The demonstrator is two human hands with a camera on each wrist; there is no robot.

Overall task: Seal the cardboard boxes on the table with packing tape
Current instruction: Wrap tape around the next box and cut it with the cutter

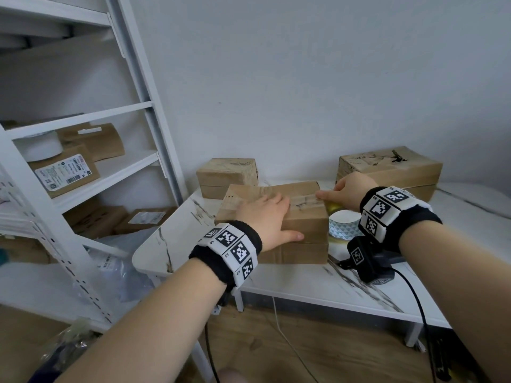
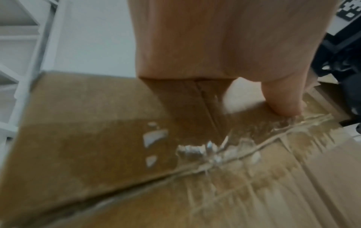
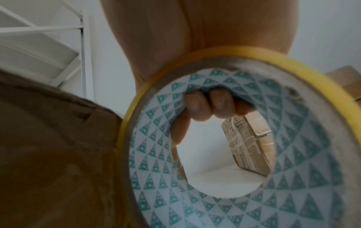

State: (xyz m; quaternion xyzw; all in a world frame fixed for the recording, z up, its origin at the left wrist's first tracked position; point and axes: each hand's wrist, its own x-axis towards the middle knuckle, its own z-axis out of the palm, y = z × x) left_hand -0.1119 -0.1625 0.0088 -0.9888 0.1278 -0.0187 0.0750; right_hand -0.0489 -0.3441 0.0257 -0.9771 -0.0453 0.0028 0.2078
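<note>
My left hand (image 1: 265, 217) is pressed flat on the box (image 1: 276, 214) mid-bench (image 1: 304, 283), my right hand (image 1: 345, 189) curled through the tape roll (image 3: 234, 138) at its right edge, and the strip already looks wrinkly, so uneven pulling could crease it worse.

place: parcel storeroom | evidence: white shelving (image 1: 83, 117) with labelled parcels (image 1: 65, 171); boxes on table (image 1: 276, 283)
</note>
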